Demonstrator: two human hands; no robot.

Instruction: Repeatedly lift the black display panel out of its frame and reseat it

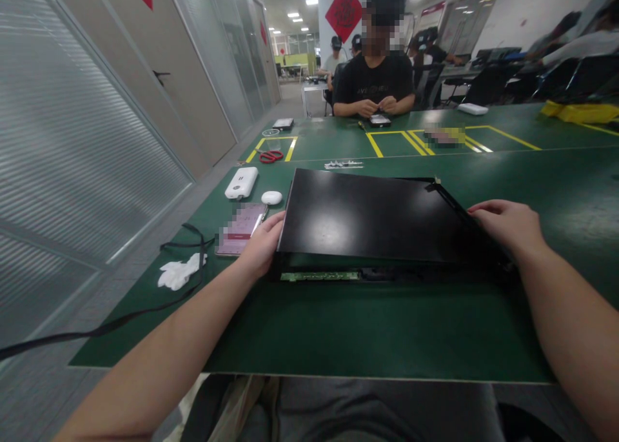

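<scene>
Preferably, the left fingers point(277, 225), closed on the panel's point(358, 216) left edge, and the right fingers point(480, 211), pinching the frame's point(456, 204) right side, should press lightly and evenly, since the panel lies tilted between them above the circuit strip point(319, 276).

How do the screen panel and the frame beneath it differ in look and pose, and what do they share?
The screen panel has a smooth, shiny face, whereas the frame carries a green circuit strip along its near side.
The screen panel lies askew on top, with a gap at its near edge; the frame sits underneath, partly covered.
Both look black and roughly rectangular.
</scene>
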